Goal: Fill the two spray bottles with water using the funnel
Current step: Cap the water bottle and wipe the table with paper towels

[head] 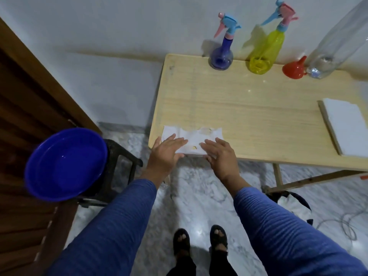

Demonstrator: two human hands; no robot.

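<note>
A blue spray bottle [221, 54] and a yellow spray bottle [264, 52] stand upright at the back of the wooden table [249, 108], both with pink-and-blue trigger heads on. A red funnel [294, 69] lies on its side to their right, next to a tall clear plastic bottle [334, 42]. My left hand [166, 154] and my right hand [219, 154] rest flat, fingers spread, on a white sheet of paper [194, 139] at the table's front left edge. A blue basin [65, 166] holding water sits on a dark stool [119, 168] to the left.
A white pad on a board [344, 128] lies at the table's right side. A wooden door [29, 116] stands at the left. Cables and a dark bag [294, 202] lie on the marble floor under the table. My sandalled feet [199, 242] are below.
</note>
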